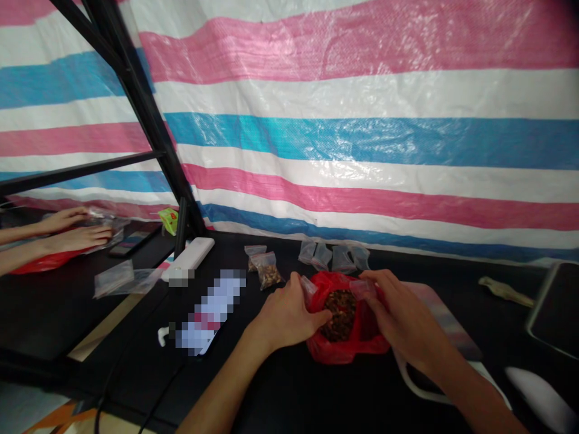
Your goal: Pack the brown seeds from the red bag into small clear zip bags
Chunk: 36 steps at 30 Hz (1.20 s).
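A red plastic bag (332, 352) stands with its mouth spread on the black table, holding many small brown dried pieces (340, 307) that look like seeds or nuts. My left hand (292, 313) is at its left rim, thumb reaching inside over the brown pieces and fingers outside. Clear plastic (309, 288) shows beside that index finger. On the right side my right hand (400, 313) pinches a small clear plastic bag (360, 289) over the red bag's rim; its fingertips are partly hidden. Beyond my left hand lie two filled zip bags (268, 269), with several empty clear bags (344, 258) farther right.
Left of me are a phone (212, 313), an earbud (163, 336) and a white power strip (192, 256). Another person's hands (84, 235) work at the far left. To the right lie a mouse (538, 395) and a dark-screened device (558, 310). A striped tarp (362, 138) hangs behind.
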Each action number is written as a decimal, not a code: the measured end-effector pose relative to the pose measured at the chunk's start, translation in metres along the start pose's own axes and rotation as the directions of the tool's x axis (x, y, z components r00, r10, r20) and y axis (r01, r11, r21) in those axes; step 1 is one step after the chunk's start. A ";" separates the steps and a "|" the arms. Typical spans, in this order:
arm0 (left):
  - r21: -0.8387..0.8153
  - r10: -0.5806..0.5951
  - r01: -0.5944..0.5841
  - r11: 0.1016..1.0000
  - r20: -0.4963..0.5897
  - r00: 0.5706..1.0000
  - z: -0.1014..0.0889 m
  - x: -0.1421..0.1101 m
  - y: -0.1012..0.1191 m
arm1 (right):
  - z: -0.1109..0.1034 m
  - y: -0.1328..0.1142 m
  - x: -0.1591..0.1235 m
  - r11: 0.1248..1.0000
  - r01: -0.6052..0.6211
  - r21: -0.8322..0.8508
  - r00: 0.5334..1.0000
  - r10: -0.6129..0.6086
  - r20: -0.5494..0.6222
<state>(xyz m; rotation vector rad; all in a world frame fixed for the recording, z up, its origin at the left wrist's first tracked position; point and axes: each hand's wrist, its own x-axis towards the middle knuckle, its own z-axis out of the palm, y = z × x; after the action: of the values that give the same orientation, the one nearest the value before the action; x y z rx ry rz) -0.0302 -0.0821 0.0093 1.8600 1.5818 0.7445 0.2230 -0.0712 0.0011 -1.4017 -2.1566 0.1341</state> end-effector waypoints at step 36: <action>-0.699 -0.115 0.178 0.693 0.137 0.984 0.011 0.017 0.010 | -0.015 -0.018 -0.006 0.984 0.003 -0.181 0.944 0.057 0.325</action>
<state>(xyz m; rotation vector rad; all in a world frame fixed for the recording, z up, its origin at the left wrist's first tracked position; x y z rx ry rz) -0.0135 -0.0674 0.0100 1.1533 1.1252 1.0100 0.2176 -0.0881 0.0182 -1.6063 -2.4741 0.2024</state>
